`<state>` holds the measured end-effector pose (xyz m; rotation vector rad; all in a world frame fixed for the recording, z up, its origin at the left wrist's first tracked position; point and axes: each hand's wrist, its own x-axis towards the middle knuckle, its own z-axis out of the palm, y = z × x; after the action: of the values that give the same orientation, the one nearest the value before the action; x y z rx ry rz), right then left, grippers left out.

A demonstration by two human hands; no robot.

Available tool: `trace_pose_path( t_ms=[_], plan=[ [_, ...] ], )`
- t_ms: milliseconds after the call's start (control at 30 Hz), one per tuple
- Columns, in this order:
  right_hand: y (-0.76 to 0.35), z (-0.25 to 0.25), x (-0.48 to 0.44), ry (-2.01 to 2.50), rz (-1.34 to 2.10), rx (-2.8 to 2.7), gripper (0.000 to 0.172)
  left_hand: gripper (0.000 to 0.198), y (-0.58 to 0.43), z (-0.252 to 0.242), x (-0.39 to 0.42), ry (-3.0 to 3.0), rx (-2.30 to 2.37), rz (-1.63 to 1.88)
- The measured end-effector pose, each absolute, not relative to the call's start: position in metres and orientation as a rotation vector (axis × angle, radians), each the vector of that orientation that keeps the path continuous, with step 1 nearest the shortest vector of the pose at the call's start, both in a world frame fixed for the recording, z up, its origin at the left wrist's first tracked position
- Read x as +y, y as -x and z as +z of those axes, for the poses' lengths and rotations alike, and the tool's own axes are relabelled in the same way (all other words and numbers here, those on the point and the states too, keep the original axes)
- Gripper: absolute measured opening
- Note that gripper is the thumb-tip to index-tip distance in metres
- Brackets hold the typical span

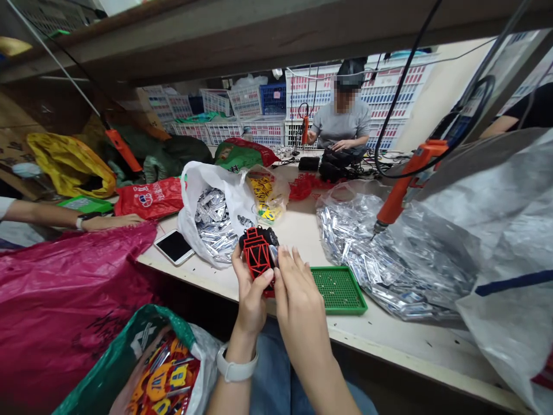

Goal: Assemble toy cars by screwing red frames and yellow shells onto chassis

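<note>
Near the table's front edge, my left hand is wrapped round a red and black toy vehicle part with a red lattice frame and black wheels. My right hand lies against the right side of that part, its fingers stretched and close together; a silvery piece shows beside its fingertips, and whether the fingers grip it is hidden. To the right of my right hand sits a green tray with small bits in it. A white bag of silvery pieces stands behind my left hand.
An orange power screwdriver hangs over a clear bag of silvery parts at right. A phone lies left. A bag of orange pieces is below the table. One person sits opposite; another person's arm reaches in at left.
</note>
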<state>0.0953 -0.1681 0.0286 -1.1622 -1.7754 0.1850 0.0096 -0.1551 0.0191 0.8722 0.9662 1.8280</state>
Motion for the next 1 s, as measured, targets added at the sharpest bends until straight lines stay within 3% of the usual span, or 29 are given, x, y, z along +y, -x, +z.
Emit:
trace_pose_path(
  t_ms=[233,500,1000],
  plan=[
    [-0.099,0.026,-0.166,1.183,0.292,-1.895,0.052,0.076,-0.009,0.018,-0.151,-0.82,1.049,1.81],
    [-0.11,0.038,-0.164,1.107,0.411,-1.894,0.043,0.049,-0.001,0.011,-0.141,-0.672,1.001,1.809],
    [-0.112,0.035,-0.158,0.973,0.443,-1.719,0.026,0.056,0.0,0.014,-0.142,-0.679,0.94,1.755]
  ],
)
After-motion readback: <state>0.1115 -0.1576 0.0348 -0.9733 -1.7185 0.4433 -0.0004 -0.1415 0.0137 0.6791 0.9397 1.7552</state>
